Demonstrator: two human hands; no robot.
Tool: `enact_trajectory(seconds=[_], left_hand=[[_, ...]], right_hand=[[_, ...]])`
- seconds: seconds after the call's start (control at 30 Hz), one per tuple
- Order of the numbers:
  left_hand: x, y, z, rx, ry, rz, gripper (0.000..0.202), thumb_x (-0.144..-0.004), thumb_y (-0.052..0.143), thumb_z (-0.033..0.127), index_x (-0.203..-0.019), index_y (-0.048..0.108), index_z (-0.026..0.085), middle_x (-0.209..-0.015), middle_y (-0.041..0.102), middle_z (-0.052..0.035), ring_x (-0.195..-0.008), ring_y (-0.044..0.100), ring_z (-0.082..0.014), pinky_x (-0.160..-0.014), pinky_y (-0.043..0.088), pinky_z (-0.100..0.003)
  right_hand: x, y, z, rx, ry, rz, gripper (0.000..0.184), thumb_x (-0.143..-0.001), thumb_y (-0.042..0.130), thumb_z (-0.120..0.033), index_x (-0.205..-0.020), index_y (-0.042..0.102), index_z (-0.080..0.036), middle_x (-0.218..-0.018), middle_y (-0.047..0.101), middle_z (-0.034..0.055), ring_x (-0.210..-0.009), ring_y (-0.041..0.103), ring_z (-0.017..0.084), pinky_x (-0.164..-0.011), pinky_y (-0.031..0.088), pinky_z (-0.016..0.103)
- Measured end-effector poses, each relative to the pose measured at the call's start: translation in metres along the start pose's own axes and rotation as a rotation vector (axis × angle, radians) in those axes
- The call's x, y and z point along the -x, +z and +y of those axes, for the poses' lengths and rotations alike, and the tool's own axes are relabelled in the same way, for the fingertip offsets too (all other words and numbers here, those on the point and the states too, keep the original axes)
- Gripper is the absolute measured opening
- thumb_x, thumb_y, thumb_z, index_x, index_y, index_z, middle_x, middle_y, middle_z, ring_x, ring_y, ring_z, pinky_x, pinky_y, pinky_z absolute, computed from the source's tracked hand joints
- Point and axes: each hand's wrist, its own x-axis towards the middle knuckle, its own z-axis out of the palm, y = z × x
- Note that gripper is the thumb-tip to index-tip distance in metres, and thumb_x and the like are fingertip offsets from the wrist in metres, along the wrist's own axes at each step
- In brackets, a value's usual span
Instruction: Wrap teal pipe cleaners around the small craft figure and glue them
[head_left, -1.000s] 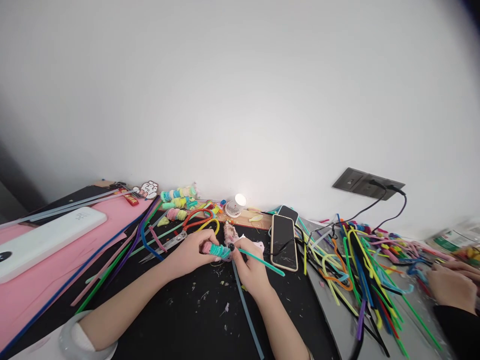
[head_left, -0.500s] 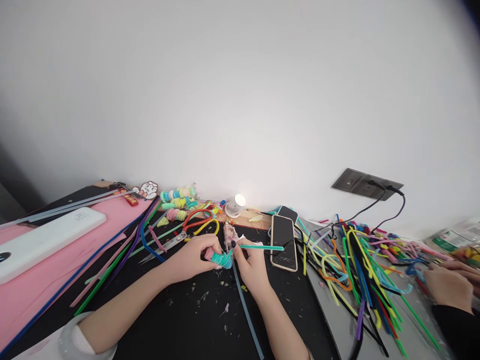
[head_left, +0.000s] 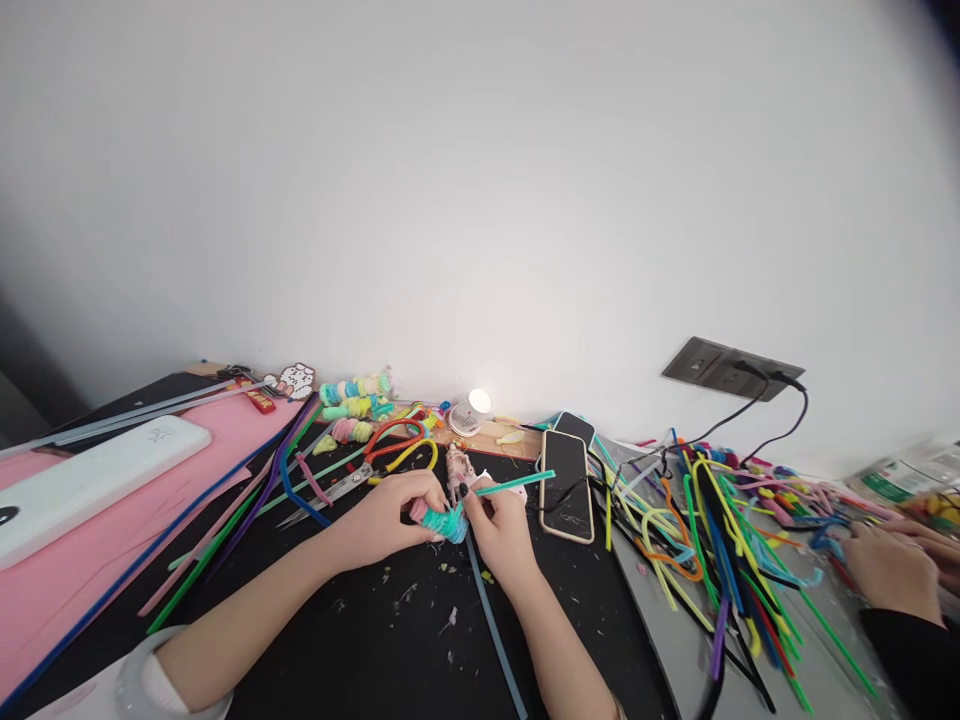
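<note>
Left hand (head_left: pixel 386 515) grips teal pipe-cleaner coil (head_left: pixel 444 522); right hand (head_left: pixel 501 528) pinches the teal pipe cleaner (head_left: pixel 517 485), its free end swung farther up-left since earlier.

Scissors (head_left: pixel 335 492), 2 phones (head_left: pixel 567 483), white power bank (head_left: pixel 90 480).

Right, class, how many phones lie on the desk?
2. One black phone lies face up just right of the right hand; a second phone sits behind it near the wall, partly covered. Others could hide under the pipe cleaners.
</note>
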Motion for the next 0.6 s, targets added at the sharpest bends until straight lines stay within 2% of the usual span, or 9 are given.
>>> enact_trajectory(seconds=[0.1, 0.27, 0.43, 0.6], left_hand=[[0.0001, 0.0005, -0.0002, 0.090, -0.014, -0.030, 0.011, -0.072, 0.066, 0.017, -0.080, 0.058, 0.022, -0.088, 0.062, 0.0009, -0.076, 0.055, -0.0167, -0.070, 0.046, -0.030], [0.0007, 0.0020, -0.0003, 0.160, -0.033, -0.015, 0.011, -0.072, 0.067, 0.020, -0.080, 0.059, 0.022, -0.093, 0.065, -0.0005, -0.080, 0.056, -0.0184, -0.073, 0.047, -0.031], [0.0011, 0.0017, 0.0032, 0.234, -0.064, -0.006, 0.012, -0.070, 0.067, 0.020, -0.079, 0.059, 0.022, -0.095, 0.066, -0.0005, -0.076, 0.052, -0.0166, -0.072, 0.045, -0.030], [0.0009, 0.0027, 0.0049, 0.300, -0.088, 0.012, 0.013, -0.067, 0.066, 0.019, -0.075, 0.057, 0.022, -0.096, 0.067, -0.0010, -0.074, 0.049, -0.0153, -0.071, 0.043, -0.030]], right_hand=[[0.0002, 0.0008, 0.0013, 0.010, 0.017, 0.001, 0.031, -0.090, 0.046, -0.033, -0.061, 0.043, -0.023, -0.053, 0.041, -0.0045, -0.051, 0.041, 0.014, -0.053, 0.027, 0.026], [-0.0005, 0.0020, 0.0015, -0.022, 0.042, -0.012, 0.031, -0.089, 0.047, -0.035, -0.061, 0.044, -0.023, -0.055, 0.044, -0.0036, -0.052, 0.042, 0.013, -0.053, 0.028, 0.026], [-0.0013, 0.0016, -0.0003, -0.068, 0.066, -0.034, 0.031, -0.088, 0.047, -0.036, -0.060, 0.043, -0.023, -0.055, 0.043, -0.0038, -0.053, 0.042, 0.013, -0.054, 0.029, 0.026], [-0.0012, 0.0004, -0.0009, -0.123, 0.104, -0.072, 0.031, -0.089, 0.049, -0.041, -0.063, 0.047, -0.022, -0.058, 0.044, -0.0032, -0.054, 0.043, 0.013, -0.054, 0.032, 0.026]])
